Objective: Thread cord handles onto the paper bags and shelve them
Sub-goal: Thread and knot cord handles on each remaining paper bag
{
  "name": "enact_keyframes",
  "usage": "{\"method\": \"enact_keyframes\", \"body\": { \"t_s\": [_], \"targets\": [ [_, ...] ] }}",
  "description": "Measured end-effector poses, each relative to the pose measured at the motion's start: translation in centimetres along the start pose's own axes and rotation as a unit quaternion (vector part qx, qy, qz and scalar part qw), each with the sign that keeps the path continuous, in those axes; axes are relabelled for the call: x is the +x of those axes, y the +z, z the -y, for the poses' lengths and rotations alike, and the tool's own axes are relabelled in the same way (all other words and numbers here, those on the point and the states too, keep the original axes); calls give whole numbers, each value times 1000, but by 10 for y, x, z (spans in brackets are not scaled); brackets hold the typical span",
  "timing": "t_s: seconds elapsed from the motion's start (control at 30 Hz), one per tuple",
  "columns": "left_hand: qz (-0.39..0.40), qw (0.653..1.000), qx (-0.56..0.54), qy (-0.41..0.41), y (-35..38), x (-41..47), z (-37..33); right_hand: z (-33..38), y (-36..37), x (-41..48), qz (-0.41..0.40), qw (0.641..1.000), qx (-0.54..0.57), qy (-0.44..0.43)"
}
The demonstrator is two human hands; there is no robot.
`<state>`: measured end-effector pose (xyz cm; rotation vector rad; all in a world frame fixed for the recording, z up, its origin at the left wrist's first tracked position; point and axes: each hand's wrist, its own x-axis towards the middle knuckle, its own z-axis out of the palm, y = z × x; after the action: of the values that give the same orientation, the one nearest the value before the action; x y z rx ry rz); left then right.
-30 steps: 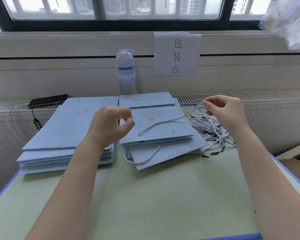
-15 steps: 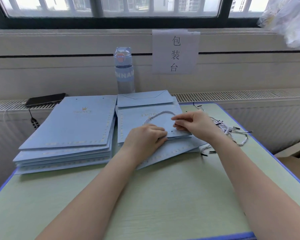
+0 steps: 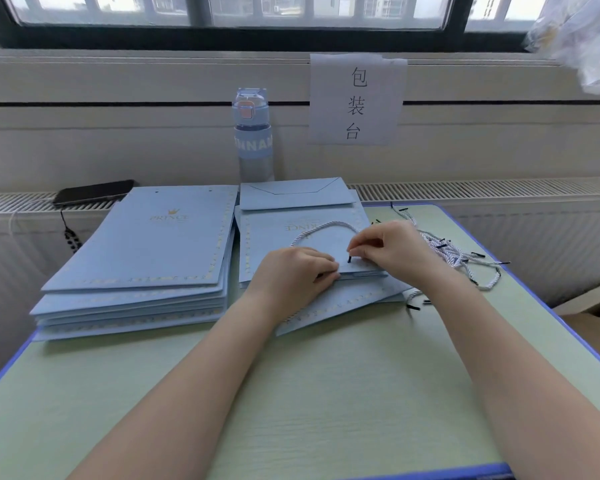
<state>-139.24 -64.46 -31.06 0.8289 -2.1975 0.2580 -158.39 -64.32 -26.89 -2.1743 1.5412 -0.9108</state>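
Note:
A flat light-blue paper bag (image 3: 274, 233) lies on top of a small pile in the middle of the table. A white twisted cord (image 3: 326, 226) arcs across it. My right hand (image 3: 392, 251) pinches the cord's black tip just above the bag's near edge. My left hand (image 3: 291, 275) grips that same near edge of the bag, fingers curled over it. A loose heap of spare cords (image 3: 454, 254) lies to the right of my right hand.
A taller stack of flat blue bags (image 3: 142, 258) fills the left of the green table (image 3: 291, 393). Behind stand a water bottle (image 3: 253, 140), a phone (image 3: 94, 192) on the radiator ledge and a paper sign (image 3: 357, 98) on the wall.
Both hands came down from the air onto the top bag. The cord that was stretched between them now lies looped on the bag, its tip held at the near edge.

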Motion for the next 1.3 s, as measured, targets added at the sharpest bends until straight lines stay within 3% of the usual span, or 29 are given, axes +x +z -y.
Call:
{"method": "enact_keyframes", "body": {
  "t_s": [0.17,0.37,0.5,0.87,1.0,1.3],
  "targets": [
    [-72,997,0,-14,-1,0,1,2,-1,0,24,999,-15,-19],
    [-167,984,41,-44,-16,4,0,20,-18,-7,35,995,90,-20],
    [-198,975,77,-67,-25,7,-1,23,-14,-8,28,998,44,-43],
    [-186,978,65,-65,-27,12,-7,26,-1,-3,-75,994,-50,-65],
    [-143,986,87,25,-23,13,1,31,3,-4,-106,993,-25,-44],
    [-148,980,123,56,-27,12,5,41,3,-8,-76,995,57,-31]
  ]
}}
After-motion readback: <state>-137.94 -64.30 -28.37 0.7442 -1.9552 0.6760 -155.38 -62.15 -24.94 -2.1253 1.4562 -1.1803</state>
